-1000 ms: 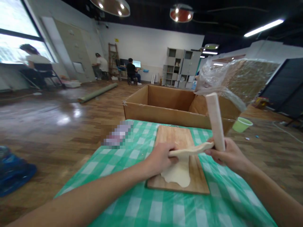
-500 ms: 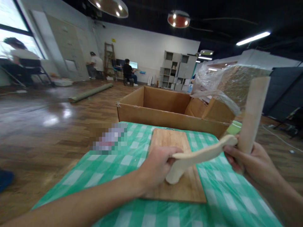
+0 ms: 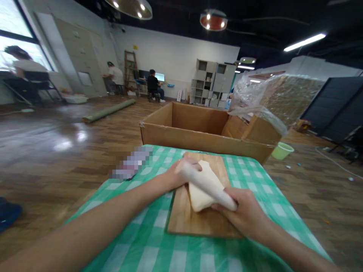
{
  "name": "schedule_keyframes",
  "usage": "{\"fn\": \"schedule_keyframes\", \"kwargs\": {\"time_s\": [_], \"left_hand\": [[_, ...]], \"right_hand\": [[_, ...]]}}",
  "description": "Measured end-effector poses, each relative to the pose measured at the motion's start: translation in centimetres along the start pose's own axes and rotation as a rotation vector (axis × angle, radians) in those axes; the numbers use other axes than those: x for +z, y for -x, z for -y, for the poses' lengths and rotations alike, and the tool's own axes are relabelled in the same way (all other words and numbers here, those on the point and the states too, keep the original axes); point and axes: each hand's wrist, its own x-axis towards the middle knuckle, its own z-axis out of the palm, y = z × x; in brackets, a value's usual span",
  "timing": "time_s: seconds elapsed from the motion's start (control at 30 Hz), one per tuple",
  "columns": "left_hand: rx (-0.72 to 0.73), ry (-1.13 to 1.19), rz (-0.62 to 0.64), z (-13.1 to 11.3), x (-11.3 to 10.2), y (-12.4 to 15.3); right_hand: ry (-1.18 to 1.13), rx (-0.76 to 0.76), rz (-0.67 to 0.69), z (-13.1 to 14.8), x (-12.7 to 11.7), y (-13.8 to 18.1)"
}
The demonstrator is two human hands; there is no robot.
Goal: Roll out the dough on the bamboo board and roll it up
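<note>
A pale, flattened piece of dough (image 3: 202, 196) lies on a wooden cutting board (image 3: 187, 223). My right hand (image 3: 244, 211) is wrapped round the near end of a light wooden rolling pin (image 3: 208, 185), which slants over the dough and looks smeared by motion. Whether the pin touches the dough I cannot tell. At the dough's far left edge is my left hand (image 3: 181, 173), its fingers curled against that edge. The far end of the pin passes in front of this hand and hides part of it.
A green-and-white checked cloth (image 3: 153, 226) covers the table. Beyond it stands a large open cardboard box (image 3: 193, 136), with a plastic-wrapped block (image 3: 292, 98) at its right. A pale green bucket (image 3: 282, 151) is on the floor. Several people sit farther back.
The dough has come down from between my hands onto the board. My right hand has let go of it and swung the rolling pin from upright to slanting over it.
</note>
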Motion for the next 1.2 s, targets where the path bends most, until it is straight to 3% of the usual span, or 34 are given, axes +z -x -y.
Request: {"fn": "schedule_keyframes", "kwargs": {"time_s": [0.1,0.23,0.43,0.57,0.7,0.87,0.93,1.07,1.13,1.2], "left_hand": [[0.003,-0.034,0.061,0.2,-1.2,1.3],[-0.130,0.092,-0.044,0.4,-1.4,1.6],[-0.572,0.323,-0.175,0.4,0.0,0.0],[-0.835,0.694,-0.023,-0.1,-0.6,-0.6],[-0.815,0.814,0.039,-0.6,-0.8,-1.2],[-0.615,0.856,-0.200,-0.4,-0.2,-3.9],[-0.576,0.784,-0.264,0.3,0.4,-4.8],[-0.599,0.631,-0.243,1.9,1.8,-4.9],[-0.612,0.519,-0.286,2.2,1.3,-4.3],[-0.606,0.439,-0.359,1.9,-0.5,-3.3]], "right_hand": [[0.020,-0.047,0.180,0.1,2.2,1.9],[0.083,-0.057,0.261,0.4,2.8,2.6],[0.247,-0.177,0.254,-0.4,3.5,3.4],[0.292,-0.236,0.218,-0.4,3.6,3.7],[0.368,-0.345,0.179,0.0,3.3,4.0],[0.477,-0.442,0.068,-0.7,3.5,3.8],[0.488,-0.392,0.071,-1.0,3.8,3.5],[0.412,-0.238,0.132,-1.2,3.6,2.9],[0.384,-0.140,0.146,-1.2,2.8,2.6],[0.406,-0.022,0.115,-1.2,1.5,2.0]]}}
